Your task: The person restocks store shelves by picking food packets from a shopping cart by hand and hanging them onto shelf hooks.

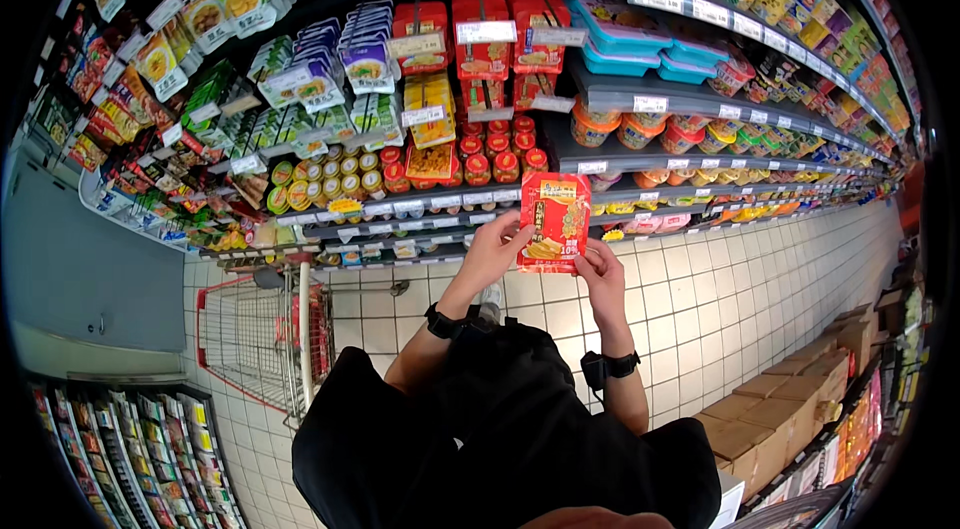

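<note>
A red food pouch [555, 217] with printed writing is held upright between both hands, in front of the store shelves. My left hand [496, 247] grips its lower left edge, the thumb on the front face. At its lower right corner, my right hand [601, 270] pinches it between thumb and fingers. Similar red pouches [481, 7] hang from hooks above, behind price tags. Red-lidded jars [477, 169] stand on the shelf just behind the held pouch. Dark bands with small devices sit on both wrists.
A wire shopping cart [247, 341] with red items stands on the tiled floor at the left. Cardboard boxes [772, 401] line the lower right. Shelves with instant noodle tubs [637, 129] run off to the right, and a grey door [90, 251] is at far left.
</note>
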Tool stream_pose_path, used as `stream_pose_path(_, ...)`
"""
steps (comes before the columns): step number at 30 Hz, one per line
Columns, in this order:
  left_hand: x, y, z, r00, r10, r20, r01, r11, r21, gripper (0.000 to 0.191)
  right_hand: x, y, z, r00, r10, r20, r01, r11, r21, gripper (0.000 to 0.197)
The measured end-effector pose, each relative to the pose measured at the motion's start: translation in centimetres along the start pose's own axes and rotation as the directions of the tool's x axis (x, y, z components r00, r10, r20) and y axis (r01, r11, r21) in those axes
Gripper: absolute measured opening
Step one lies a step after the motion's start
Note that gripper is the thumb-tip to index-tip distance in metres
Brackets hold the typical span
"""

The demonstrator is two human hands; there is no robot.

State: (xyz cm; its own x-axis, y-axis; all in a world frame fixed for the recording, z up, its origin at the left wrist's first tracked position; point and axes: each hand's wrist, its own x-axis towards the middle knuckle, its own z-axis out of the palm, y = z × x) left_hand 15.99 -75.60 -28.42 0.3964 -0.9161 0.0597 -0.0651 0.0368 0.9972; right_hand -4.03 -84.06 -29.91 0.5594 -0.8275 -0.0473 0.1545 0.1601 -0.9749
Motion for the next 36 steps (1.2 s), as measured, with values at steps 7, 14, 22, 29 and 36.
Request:
stream_pose_path(7, 9.1, -4.5, -2.0, 0.998, 0.052, -0.035, -0.055, 0.991, -0.118, 0.028, 8.1, 4.2, -0.2, 0.999, 0.029, 0.034, -0.028, 1.0, -0.013, 0.022)
stream_pose_path(14, 16.6, -9.6, -1.2, 0.996, -0.081, -0.039, 0.073, 0.978, -0.194, 0.028, 14.6, 9.9, -2.1, 0.997, 0.083, 0.006, -0.082, 0.99, -0.116, 0.013)
stream_pose_path(22, 22.4, -12.4, 0.1, 0.98, -0.128, -0.152, 0.067, 0.933, -0.353, 0.022, 20.7, 14.1, -4.3, 0.975, 0.22, 0.004, -0.216, 0.958, -0.188, 0.009)
stream_pose_path(29, 26.8, -15.0, 1.3, 0.935, -0.169, -0.312, 0.097, 0.967, -0.234, 0.027, 25.9, 16.5, -5.6, 0.979, 0.198, -0.037, -0.202, 0.958, -0.206, 0.008)
stream_pose_path(36, 29.5, -15.3, 1.6, 0.921, -0.074, -0.383, -0.01, 0.977, -0.212, 0.032, 30.0, 16.1, -6.5, 0.997, 0.078, 0.008, -0.069, 0.927, -0.368, 0.009)
